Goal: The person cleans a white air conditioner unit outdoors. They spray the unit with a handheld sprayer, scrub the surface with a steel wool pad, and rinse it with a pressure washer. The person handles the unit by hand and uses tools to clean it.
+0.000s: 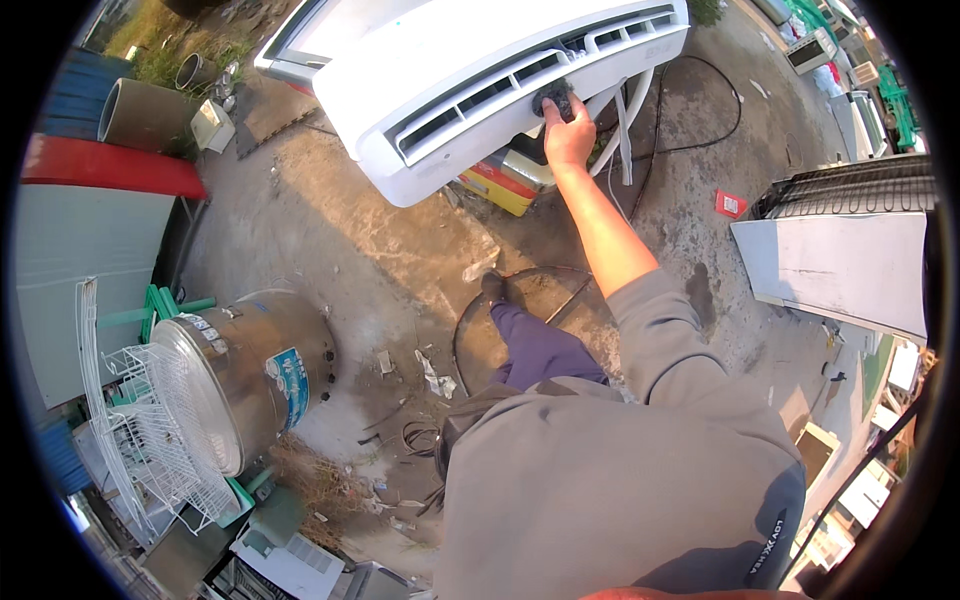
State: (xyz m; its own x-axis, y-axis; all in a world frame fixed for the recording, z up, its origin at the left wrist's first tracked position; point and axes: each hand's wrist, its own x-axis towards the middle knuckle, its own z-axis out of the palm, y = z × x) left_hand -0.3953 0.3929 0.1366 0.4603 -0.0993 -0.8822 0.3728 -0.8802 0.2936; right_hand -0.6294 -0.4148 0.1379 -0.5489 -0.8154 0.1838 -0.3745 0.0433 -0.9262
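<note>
Air conditioner point(450, 60), white indoor type: far side, centre. Sits at a slant, left end nearer, right end farther; long slatted vent point(490, 95) along its near side.

Fridge-like cabinet point(840, 265): right, well apart from the unit, white side panel showing, dark coil grid point(850, 190) on its far side.

Metal drum point(245, 350): left, on its side, blue label point(290, 385). White wire racks point(165, 430) stand just left of it, in front of its round end.

Black cable point(741, 98): looped on the ground, far right of centre. Yellow-and-red block point(500, 190) pokes out below the unit's near edge; can't tell if they touch. Flat red piece point(730, 204) on the ground near the cabinet.

Right hand point(568, 138): arm outstretched, fingers pinching a dark fuzzy pad point(552, 97), pressed to the vent's near edge. Left hand: out of view, can't tell its grip.

Pad is smallest.
</note>
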